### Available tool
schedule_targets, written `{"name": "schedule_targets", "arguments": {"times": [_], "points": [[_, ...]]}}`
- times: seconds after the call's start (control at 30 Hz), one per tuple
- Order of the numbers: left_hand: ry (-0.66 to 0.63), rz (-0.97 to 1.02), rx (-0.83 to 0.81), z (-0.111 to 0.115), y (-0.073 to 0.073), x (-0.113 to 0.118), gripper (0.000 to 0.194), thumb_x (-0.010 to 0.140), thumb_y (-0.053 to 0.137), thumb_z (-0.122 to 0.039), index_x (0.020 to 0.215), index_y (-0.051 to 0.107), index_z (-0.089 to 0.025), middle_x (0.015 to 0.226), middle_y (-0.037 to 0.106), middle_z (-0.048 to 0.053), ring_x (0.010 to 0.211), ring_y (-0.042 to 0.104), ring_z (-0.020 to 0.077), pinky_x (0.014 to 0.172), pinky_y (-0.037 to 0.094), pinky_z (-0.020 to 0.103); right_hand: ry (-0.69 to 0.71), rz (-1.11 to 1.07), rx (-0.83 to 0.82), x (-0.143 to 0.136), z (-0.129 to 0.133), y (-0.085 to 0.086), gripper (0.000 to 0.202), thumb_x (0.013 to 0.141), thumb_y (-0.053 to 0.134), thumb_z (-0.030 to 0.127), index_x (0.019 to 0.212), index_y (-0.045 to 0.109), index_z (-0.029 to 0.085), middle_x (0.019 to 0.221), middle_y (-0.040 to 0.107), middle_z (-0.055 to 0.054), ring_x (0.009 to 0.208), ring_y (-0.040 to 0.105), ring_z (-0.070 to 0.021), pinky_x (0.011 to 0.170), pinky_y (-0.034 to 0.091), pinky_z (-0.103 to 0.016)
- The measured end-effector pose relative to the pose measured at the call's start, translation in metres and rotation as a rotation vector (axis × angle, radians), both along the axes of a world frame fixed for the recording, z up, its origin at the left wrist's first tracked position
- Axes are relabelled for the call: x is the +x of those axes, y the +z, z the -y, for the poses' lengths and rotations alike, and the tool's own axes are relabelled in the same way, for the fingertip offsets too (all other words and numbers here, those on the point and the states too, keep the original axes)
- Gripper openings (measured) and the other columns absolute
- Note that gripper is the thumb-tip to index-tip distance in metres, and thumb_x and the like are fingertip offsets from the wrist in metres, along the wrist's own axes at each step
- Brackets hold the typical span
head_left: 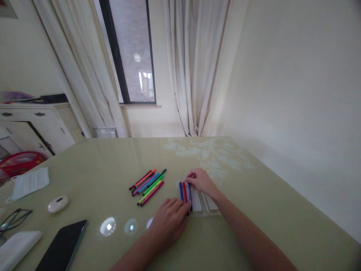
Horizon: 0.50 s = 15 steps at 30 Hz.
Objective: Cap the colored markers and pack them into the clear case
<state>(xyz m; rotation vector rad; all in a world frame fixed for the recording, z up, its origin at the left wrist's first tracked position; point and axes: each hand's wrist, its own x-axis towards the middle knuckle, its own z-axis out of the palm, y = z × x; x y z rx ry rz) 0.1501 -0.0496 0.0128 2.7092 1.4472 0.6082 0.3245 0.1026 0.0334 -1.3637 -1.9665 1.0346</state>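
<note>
A clear plastic case [198,203] lies unfolded on the table, with a few felt-tip pens side by side in its left half. Among them are a blue pen [181,191] and a red pen [185,192]. My right hand [201,181] pinches the far end of a dark purple pen [190,194] at the right of this row. My left hand [172,218] is curled over the near ends of the pens, fingers close together and pressing on them; its fingertips are partly hidden. Left of the case lies a loose group of coloured felt-tip pens [148,186].
On the table's [98,177] left side are a black phone [62,246], a white power-bank-like block [19,248], glasses [17,220], a rounded white case [58,204] and a face mask [31,183]. A wall [304,113] borders the right edge.
</note>
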Motion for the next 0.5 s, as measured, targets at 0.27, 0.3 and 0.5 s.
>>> {"name": "schedule_targets", "arguments": {"times": [0.27, 0.3, 0.5], "points": [[-0.022, -0.029, 0.052, -0.0019, 0.0007, -0.0008, 0.035, 0.096, 0.059, -0.023, 0.131, 0.058, -0.026, 0.111, 0.068, 0.007, 0.099, 0.062, 0.0246, 0.088, 0.05, 0.04, 0.07, -0.023, -0.026, -0.0022, 0.0014, -0.0035, 0.012, 0.08, 0.074, 0.025, 0.083, 0.077, 0.014, 0.074, 0.077, -0.007, 0.065, 0.07, -0.0179, 0.06, 0.054, -0.025], [-0.021, -0.032, 0.05, -0.002, 0.0011, -0.0007, 0.033, 0.097, 0.059, -0.023, 0.129, 0.059, -0.027, 0.111, 0.068, 0.007, 0.099, 0.062, 0.0245, 0.089, 0.05, 0.04, 0.078, -0.003, -0.01, -0.0033, 0.0023, -0.0049, 0.012, 0.079, 0.075, 0.025, 0.083, 0.078, 0.014, 0.075, 0.077, -0.007, 0.066, 0.071, -0.0183, 0.061, 0.053, -0.025], [-0.004, -0.032, 0.038, -0.0009, 0.0024, -0.0005, 0.032, 0.094, 0.062, -0.023, 0.126, 0.061, -0.027, 0.111, 0.067, 0.007, 0.102, 0.061, 0.0248, 0.091, 0.049, 0.041, 0.192, 0.147, 0.058, 0.0008, 0.0022, -0.0021, 0.017, 0.075, 0.079, 0.027, 0.089, 0.082, 0.018, 0.08, 0.079, -0.005, 0.076, 0.071, -0.0197, 0.069, 0.051, -0.027]]}}
